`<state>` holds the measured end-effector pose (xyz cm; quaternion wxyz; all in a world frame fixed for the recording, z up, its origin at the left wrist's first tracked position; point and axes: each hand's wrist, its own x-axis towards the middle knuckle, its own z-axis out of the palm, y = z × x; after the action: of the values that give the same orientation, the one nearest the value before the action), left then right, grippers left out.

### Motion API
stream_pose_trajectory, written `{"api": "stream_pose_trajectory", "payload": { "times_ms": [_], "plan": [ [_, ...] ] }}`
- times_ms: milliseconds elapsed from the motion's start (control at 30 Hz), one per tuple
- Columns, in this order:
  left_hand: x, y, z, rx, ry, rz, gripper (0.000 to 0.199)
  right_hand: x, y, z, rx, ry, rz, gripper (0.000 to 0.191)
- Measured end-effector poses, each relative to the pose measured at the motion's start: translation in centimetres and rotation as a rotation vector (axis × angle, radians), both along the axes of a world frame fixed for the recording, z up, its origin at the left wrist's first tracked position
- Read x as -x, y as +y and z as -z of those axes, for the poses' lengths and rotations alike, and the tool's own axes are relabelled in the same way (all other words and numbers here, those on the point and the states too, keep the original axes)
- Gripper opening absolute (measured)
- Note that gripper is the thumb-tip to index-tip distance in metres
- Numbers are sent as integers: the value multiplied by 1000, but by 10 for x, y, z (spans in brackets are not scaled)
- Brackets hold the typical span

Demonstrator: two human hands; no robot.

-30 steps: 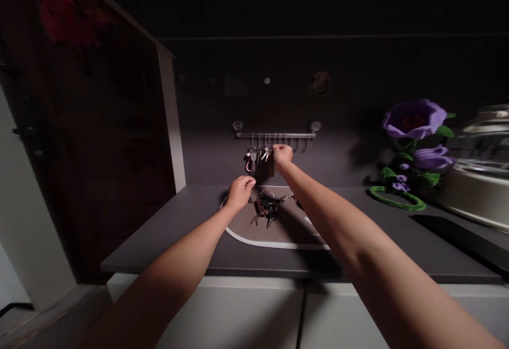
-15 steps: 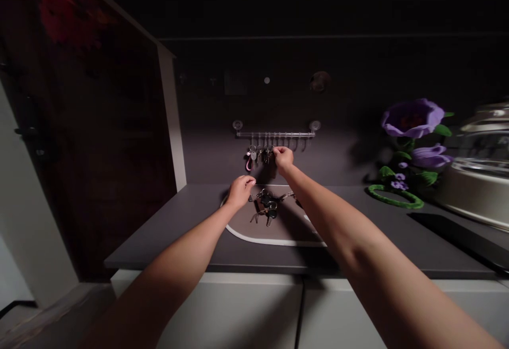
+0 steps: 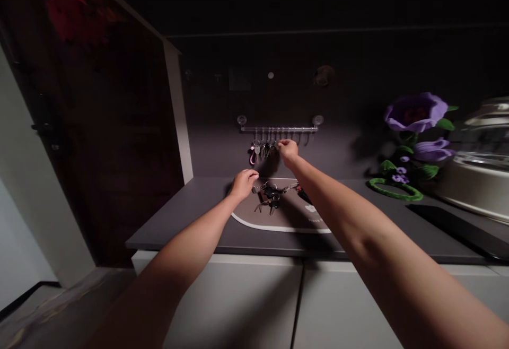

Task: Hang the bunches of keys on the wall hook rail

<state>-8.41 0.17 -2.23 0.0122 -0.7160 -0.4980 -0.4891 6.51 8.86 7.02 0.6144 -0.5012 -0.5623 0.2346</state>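
Note:
A clear rail point(image 3: 278, 129) with a row of hooks is fixed to the dark wall, and several keys point(image 3: 263, 149) hang from its left half. My right hand point(image 3: 288, 151) is pinched just below the rail, right beside the hanging keys; what its fingertips hold is too small to make out. Lower down, my left hand point(image 3: 243, 183) has its fingertips pressed together over the left side of a brown mat point(image 3: 254, 220) with a white rim. Whether it holds anything I cannot make out. A bunch of keys point(image 3: 272, 196) lies on the mat between my two arms.
On the right of the counter point(image 3: 167, 214) stand purple fabric flowers point(image 3: 417, 113) with a green ring base, a glass-topped white container point(image 3: 473, 184) and a flat black object point(image 3: 457, 228). A dark door point(image 3: 111, 153) is at the left.
The whole view has shifted a little, with the scene sitting slightly higher and further right. Both hands keep nearly the same places relative to the rail and mat.

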Motion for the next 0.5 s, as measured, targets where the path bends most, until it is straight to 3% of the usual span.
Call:
{"api": "stream_pose_trajectory", "payload": {
  "times_ms": [233,500],
  "plan": [
    [3,-2,-1,42,112,-25,18,6,-16,0,-135,57,-75,19],
    [1,-6,-4,63,223,-30,19,0,-43,41,-137,2,-220,21]
  ]
}}
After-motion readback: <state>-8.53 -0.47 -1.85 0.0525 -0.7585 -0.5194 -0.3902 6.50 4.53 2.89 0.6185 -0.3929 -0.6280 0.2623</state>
